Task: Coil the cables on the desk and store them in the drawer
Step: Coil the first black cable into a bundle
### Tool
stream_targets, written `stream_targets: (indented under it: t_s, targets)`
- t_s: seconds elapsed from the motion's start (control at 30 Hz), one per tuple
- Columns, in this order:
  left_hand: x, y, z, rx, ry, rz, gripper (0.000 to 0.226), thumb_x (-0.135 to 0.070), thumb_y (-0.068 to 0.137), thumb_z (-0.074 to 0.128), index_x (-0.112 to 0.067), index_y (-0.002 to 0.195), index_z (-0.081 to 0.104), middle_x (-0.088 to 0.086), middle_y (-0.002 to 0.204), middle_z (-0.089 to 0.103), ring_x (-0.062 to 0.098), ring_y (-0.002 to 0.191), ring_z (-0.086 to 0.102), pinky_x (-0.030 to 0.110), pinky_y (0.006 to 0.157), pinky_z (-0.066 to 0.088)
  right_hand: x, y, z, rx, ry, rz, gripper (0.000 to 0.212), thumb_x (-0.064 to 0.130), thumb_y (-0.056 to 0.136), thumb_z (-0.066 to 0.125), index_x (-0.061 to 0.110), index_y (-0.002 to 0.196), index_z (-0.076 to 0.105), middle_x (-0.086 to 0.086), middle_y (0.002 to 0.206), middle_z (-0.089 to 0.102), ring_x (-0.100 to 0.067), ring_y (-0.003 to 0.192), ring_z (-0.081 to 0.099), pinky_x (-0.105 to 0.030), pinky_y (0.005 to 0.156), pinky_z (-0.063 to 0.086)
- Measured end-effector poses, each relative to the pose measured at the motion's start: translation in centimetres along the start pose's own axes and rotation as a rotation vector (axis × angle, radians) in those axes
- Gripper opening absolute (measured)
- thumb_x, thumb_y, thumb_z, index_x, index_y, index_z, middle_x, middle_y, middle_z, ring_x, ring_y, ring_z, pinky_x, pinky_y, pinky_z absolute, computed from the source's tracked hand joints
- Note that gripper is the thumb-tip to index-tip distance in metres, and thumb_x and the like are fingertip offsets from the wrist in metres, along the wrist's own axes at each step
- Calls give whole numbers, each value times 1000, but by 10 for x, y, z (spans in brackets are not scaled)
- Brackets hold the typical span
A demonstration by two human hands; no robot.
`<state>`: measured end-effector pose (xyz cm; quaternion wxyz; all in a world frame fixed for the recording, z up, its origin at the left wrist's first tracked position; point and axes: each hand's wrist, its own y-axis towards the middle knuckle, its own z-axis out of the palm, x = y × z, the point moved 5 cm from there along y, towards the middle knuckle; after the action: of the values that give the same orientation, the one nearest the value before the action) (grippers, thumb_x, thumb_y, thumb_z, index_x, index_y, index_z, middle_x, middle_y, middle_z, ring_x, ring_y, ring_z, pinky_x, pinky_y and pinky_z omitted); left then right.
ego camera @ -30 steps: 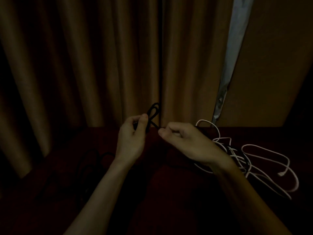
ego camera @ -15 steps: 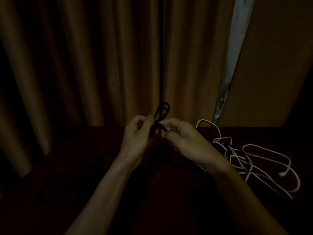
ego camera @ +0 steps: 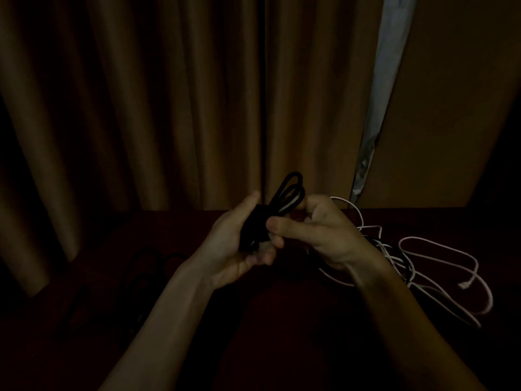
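Fingers of the left hand (ego camera: pixel 234 249) curl round a folded black cable (ego camera: pixel 287 190) held above the desk (ego camera: pixel 282 334), its loops standing up past the thumb. The right hand (ego camera: pixel 318 238) grips the same black cable, thumb pressed across its middle. Right of the black cable, loose white cables (ego camera: pixel 439 266) lie tangled on the dark red desk.

No legible text, label or number anywhere in view
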<state>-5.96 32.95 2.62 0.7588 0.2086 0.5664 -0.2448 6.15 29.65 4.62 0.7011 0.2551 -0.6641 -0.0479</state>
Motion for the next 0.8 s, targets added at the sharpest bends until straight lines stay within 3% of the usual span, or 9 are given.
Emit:
stream_targets:
  t_s: [0.07,0.17,0.23,0.3,0.4,0.5,0.63,0.7,0.8]
  targets:
    - [0,-1,-1,-10,159,1,69,-60,97,33,-6,121,68,16,72,69,20,47,61,22,43,37,-2,0,3,15,44,10,24,7,92,68,-15,95,59,-29,62,51,-39,66,63,-53,72,60]
    - [-5,1,-3,-122,430,138,65,-55,105,21,-11,117,66,8,78,75,19,59,65,25,50,43,-10,4,-3,-102,-65,30,15,8,93,70,-5,100,67,-35,70,59,-48,66,61,-56,70,57]
    - [-10,-1,-11,-327,494,291,46,-46,107,32,-11,112,61,-4,79,74,12,65,69,23,53,50,-13,7,-7,-222,-173,17,15,14,92,73,0,100,73,-29,91,72,-49,81,70,-62,78,57]
    - [-18,-5,-12,-448,658,503,26,-37,107,42,-19,109,60,-11,88,72,6,78,71,25,63,55,-16,9,-16,-344,-230,7,21,29,90,77,9,95,77,-25,95,74,-41,87,72,-56,80,56]
    - [-21,-7,-4,-300,938,644,31,-23,104,50,-25,135,55,-17,122,65,-3,113,61,19,93,52,-18,8,-25,-463,-263,20,48,55,76,77,9,92,78,-25,95,73,-42,90,71,-44,76,50]
    - [-12,-3,0,-164,1183,613,60,-27,98,57,-21,153,37,-6,146,50,-1,131,47,13,107,39,-23,8,-28,-510,-240,70,47,43,83,80,-3,90,74,-22,89,75,-27,82,74,-42,77,54]
    - [-5,2,-4,-190,1268,674,63,-36,98,55,-12,152,35,5,146,50,7,129,47,8,102,32,-25,6,-21,-535,-253,89,46,38,87,79,-6,77,68,-20,78,74,-27,72,73,-38,69,54]
    - [-5,2,-7,-221,1223,690,53,-37,100,49,-11,145,41,4,133,57,8,116,55,7,91,39,-22,7,-18,-520,-286,54,47,40,88,77,-2,72,67,-25,75,70,-23,66,66,-36,66,49]
    - [-7,2,-14,-270,1129,635,37,-39,103,47,-15,131,49,-10,102,64,4,88,64,8,69,47,-12,8,-10,-391,-300,46,46,45,93,68,0,82,71,-26,75,67,-21,67,63,-34,68,47]
